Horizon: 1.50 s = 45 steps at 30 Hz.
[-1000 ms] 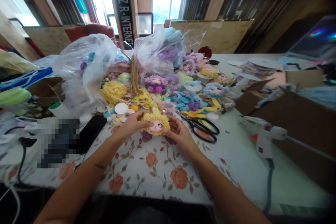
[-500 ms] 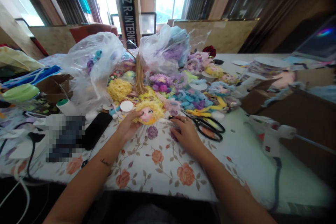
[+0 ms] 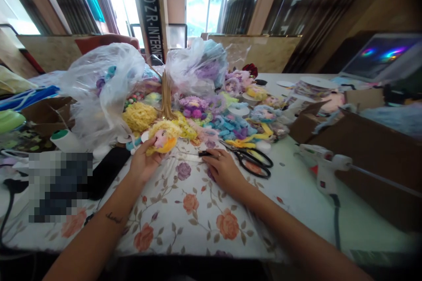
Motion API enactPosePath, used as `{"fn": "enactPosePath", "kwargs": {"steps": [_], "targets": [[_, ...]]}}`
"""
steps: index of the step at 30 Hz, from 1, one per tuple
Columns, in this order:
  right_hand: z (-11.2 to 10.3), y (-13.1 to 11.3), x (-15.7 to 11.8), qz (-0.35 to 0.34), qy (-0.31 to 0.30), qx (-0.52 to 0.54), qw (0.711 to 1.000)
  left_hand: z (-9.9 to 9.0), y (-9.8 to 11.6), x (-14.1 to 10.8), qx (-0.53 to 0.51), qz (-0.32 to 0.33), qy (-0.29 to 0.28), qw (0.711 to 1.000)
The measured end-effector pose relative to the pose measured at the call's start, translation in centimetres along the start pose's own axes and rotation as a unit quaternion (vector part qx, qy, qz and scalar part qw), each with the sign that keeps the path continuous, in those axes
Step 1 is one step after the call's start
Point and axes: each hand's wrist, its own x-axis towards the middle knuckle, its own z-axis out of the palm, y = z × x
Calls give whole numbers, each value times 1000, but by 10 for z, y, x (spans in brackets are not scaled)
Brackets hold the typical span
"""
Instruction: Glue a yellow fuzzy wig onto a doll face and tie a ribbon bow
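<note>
My left hand (image 3: 145, 163) is closed on a doll head (image 3: 161, 138) with fluffy yellow hair and a pink face, thumb over the face. The head is tilted, held just above the flowered tablecloth. To its right, my right hand (image 3: 221, 166) rests low over the cloth, its fingers closed round a small black object (image 3: 205, 153) with a shiny end. What kind of object it is cannot be made out. Black-handled scissors (image 3: 254, 162) lie just beyond that hand, to the right.
Behind my hands are yellow fluffy yarn (image 3: 140, 116), blue yarn pieces (image 3: 227, 125) and clear plastic bags (image 3: 108, 70). On the right stand a glue gun (image 3: 325, 167) and a cardboard box (image 3: 365, 158). A black phone (image 3: 108, 173) and a thread spool (image 3: 66, 141) lie left.
My left hand has drawn the doll head a little left, away from my right hand, and tilted it. My right hand keeps its hold near the same spot. The view has turned slightly right.
</note>
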Motion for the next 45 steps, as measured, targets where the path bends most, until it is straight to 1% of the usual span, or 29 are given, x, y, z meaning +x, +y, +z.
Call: {"fn": "enactPosePath", "kwargs": {"steps": [2, 5, 8, 10, 12, 14, 16, 18, 20, 22, 25, 28, 30, 32, 34, 36, 39, 41, 43, 45], "targets": [[-5, 2, 1, -38, -8, 16, 999, 0, 2, 1, -6, 14, 12, 1000], [-10, 6, 4, -72, 4, 37, 997, -2, 10, 4, -23, 49, 29, 998], [-8, 10, 9, -84, -11, 43, 995, -4, 22, 7, -34, 101, 60, 993], [-5, 12, 14, -73, -23, 27, 997, -5, 25, 8, -37, 120, 64, 990], [-2, 15, 19, -42, -22, 3, 999, -4, 24, 5, -32, 113, 40, 992], [0, 17, 23, -13, -14, -7, 1000, -1, 18, 1, -14, 85, 6, 996], [1, 18, 23, -11, -4, 1, 1000, 3, 9, -2, 17, 46, -22, 999], [1, 19, 22, -29, 9, 17, 999, 8, 1, -2, 75, 6, -36, 996], [0, 19, 19, -49, 16, 41, 998, 14, -6, 4, 159, -30, -56, 985], [0, 19, 17, -52, 20, 71, 996, 20, -10, 15, 240, -54, -93, 965], [0, 21, 16, -34, 24, 95, 995, 27, -14, 39, 313, -53, -145, 937], [1, 24, 17, -30, 7, 102, 994, 30, -17, 60, 332, -32, -176, 926], [0, 25, 17, -31, -8, 112, 993, 32, -19, 68, 330, -22, -183, 926], [-1, 25, 17, -28, -15, 120, 992, 34, -21, 71, 337, -27, -181, 923], [-1, 24, 17, -23, -15, 122, 992, 35, -21, 71, 369, -25, -175, 913], [-2, 24, 17, -23, -14, 123, 992, 36, -19, 70, 423, 0, -162, 892], [0, 24, 17, -30, -6, 124, 992, 35, -15, 71, 509, 54, -143, 847], [0, 24, 17, -32, 0, 122, 992, 36, -12, 72, 534, 78, -144, 829], [1, 24, 16, -31, 0, 118, 993, 37, -11, 71, 533, 89, -157, 826], [1, 23, 16, -26, 0, 113, 993, 40, -12, 68, 522, 92, -158, 833]]}}
